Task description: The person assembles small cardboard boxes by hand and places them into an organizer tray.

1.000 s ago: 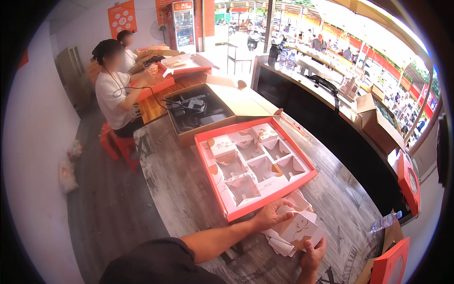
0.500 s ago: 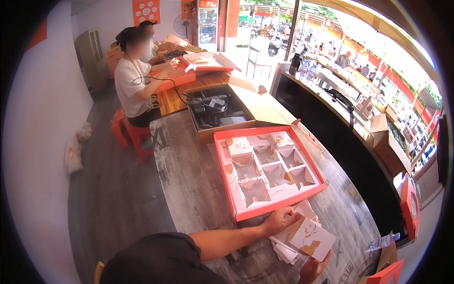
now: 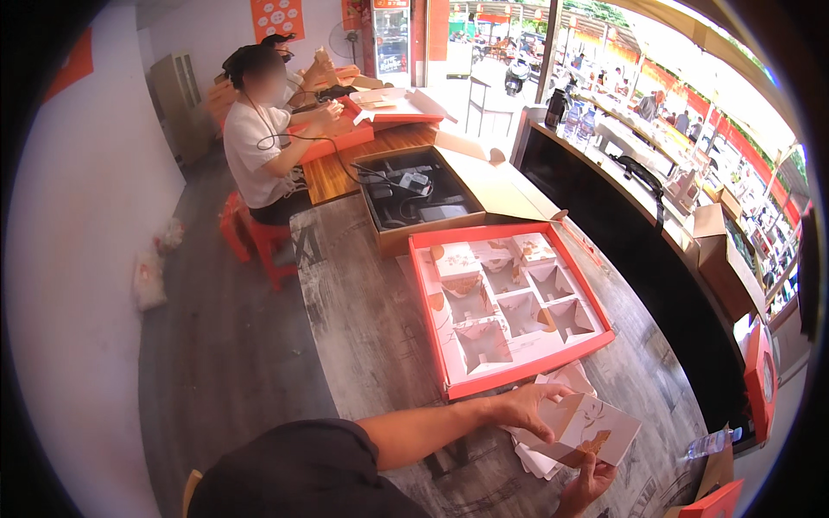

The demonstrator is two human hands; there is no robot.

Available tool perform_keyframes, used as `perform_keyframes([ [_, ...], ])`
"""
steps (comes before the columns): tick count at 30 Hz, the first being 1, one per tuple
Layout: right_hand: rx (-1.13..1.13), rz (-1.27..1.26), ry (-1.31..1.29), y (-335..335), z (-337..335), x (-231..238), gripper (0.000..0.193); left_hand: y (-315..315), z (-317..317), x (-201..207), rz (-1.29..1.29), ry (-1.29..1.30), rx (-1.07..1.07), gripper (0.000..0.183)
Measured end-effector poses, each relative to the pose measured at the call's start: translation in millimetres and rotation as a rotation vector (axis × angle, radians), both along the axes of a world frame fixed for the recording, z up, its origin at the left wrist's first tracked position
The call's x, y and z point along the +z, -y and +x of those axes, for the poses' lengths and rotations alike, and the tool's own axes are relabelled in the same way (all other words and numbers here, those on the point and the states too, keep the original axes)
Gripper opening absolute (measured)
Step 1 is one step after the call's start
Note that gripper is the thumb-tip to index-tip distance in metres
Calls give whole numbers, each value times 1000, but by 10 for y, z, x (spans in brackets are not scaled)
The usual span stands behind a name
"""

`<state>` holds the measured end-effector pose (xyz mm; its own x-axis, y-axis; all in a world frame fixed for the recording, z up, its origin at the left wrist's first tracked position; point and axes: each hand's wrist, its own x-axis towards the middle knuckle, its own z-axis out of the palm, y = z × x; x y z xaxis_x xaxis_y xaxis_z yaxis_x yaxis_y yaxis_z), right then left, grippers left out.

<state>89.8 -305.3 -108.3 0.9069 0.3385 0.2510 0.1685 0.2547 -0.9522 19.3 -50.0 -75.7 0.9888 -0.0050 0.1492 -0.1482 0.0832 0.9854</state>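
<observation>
A small white paper box (image 3: 610, 425) with a gold flower print is held between my hands at the near right of the table. My left hand (image 3: 534, 411) grips its left side, thumb in front and fingers over the top. From below, my right hand (image 3: 591, 482) pinches the lower edge with thumb and fingers. Under the box lie flat white cartons (image 3: 537, 463), partly covered by it and my left hand. Just beyond them sits a large red gift box (image 3: 528, 369), its white printed insert split into square compartments. Small closed boxes (image 3: 455, 260) fill some corners at its far side.
Beyond the red box stands an open brown carton (image 3: 423, 233) with cables and black devices. A person in white (image 3: 259, 147) works at red boxes on the far table. At right are a dark counter (image 3: 596, 207) and a water bottle (image 3: 710, 443).
My left hand has opened wider around the white box, and my right thumb has come up onto its lower edge. The whole view has shifted slightly.
</observation>
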Motion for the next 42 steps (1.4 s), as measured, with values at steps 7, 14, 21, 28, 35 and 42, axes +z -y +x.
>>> perform_keyframes([
  [7,-25,-268,90,-79,39,54,36,-2,-49,67,-62,-119,-201,75],
  [14,-85,-262,184,-112,4,46,35,21,-34,68,-99,-99,-101,60],
  [21,-367,-498,499,-352,-171,381,18,82,28,-82,-89,96,31,48],
  [28,-396,-598,524,-382,-183,331,19,108,-39,81,463,558,241,44],
  [35,-275,-627,281,-242,-132,89,82,167,-8,-195,886,460,166,60],
  [42,-114,-776,669,-304,-186,396,59,182,-48,8,917,369,206,34],
])
